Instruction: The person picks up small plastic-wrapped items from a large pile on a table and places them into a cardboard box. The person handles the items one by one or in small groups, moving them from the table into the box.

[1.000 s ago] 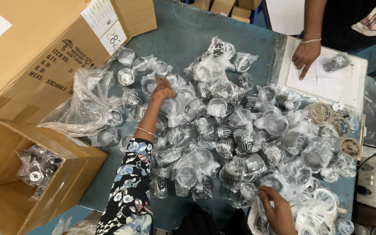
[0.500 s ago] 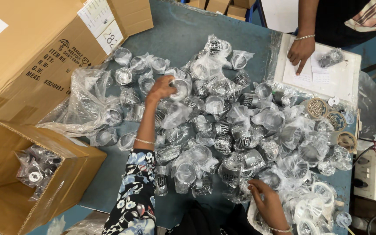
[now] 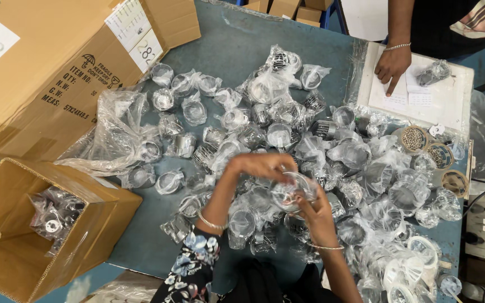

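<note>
Blue worktop point(image 3: 242, 45) heaped with bagged metal parts point(image 3: 287, 140). Open carton point(image 3: 7, 258) at left, holding bagged parts point(image 3: 54, 216). Above the heap's near edge, bagged ring point(image 3: 292, 191) pinched between left hand point(image 3: 262, 166) and right hand point(image 3: 315, 213), fingers closed on the plastic.

Floral dark sleeve point(image 3: 192, 269), thin metal bangles (one per wrist)

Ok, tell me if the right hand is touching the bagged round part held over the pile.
Touching. The head view shows the right hand with its fingers closed on the bagged round part, with the left hand gripping it from above.
</note>
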The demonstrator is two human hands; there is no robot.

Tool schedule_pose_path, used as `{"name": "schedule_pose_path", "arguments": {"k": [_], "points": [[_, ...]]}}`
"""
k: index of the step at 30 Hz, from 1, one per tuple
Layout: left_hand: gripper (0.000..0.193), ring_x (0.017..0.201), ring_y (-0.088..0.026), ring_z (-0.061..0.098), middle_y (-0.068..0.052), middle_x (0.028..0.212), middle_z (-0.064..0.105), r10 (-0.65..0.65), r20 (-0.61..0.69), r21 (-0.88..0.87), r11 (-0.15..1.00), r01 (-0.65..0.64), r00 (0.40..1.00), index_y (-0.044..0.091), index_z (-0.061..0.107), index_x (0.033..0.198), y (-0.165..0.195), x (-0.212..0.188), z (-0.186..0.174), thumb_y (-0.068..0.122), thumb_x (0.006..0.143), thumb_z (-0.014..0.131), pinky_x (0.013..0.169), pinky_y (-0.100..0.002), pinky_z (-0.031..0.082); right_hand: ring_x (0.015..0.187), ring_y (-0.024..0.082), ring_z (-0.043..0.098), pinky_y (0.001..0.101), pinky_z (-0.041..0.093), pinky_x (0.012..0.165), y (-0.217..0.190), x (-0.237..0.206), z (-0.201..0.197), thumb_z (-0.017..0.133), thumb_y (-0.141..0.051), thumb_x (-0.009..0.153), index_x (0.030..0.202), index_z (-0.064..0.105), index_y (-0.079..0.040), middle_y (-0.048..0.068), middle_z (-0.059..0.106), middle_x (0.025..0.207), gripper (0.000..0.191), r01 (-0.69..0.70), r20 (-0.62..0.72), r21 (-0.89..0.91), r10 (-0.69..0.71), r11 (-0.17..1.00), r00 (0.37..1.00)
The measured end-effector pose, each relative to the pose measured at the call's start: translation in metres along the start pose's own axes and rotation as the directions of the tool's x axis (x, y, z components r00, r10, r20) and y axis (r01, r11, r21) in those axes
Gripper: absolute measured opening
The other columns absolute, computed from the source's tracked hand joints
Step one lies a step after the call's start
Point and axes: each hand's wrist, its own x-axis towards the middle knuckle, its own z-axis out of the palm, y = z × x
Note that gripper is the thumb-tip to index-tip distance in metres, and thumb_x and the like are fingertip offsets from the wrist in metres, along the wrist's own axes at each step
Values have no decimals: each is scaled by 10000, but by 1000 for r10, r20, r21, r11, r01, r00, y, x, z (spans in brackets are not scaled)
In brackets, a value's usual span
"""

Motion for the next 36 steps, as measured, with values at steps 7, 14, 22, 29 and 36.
{"name": "schedule_pose_path", "arguments": {"k": [7,14,22,29,36], "points": [[650,1123,-319,675,-188,1265,685,-689,-576,-166,624,763,439,24,721,1143,-126,31,-113,599,841,750,994,-426,543,913,232,691,398,576,648,31,-3,-47,533,-17,911,1484,437,-66,107,669,1011,583,19,-56,290,-3,957,998],[939,1251,-359,528,-157,1391,553,-701,-699,-227,408,884,144,63,586,1283,-182,80,-85,568,576,942,957,-488,519,969,206,675,412,585,715,56,-10,-54,552,1,903,1530,368,-87,128,669,1008,660,-14,-100,277,44,961,994],[532,1078,-266,703,-145,1276,746,-715,-548,-248,634,732,434,63,719,1123,-193,58,-100,408,745,863,969,-404,591,926,243,696,404,580,695,57,-21,-51,569,13,901,1463,453,-19,130,697,1063,575,-56,-72,221,73,974,995],[472,1074,-304,704,-179,1266,693,-593,-339,-889,455,-43,731,112,566,1280,-158,1,-136,189,856,757,906,-469,591,922,244,709,435,595,700,64,-25,-66,560,25,880,1506,395,-65,141,688,1057,653,-57,-153,264,101,963,983],[774,1123,-314,695,-211,1326,667,-121,-445,-879,247,-407,887,178,354,1597,-68,-20,-88,84,935,743,847,-440,590,1070,246,659,433,549,892,67,-21,-69,585,40,962,1553,402,22,153,667,1162,619,54,35,470,-80,881,996]]}}
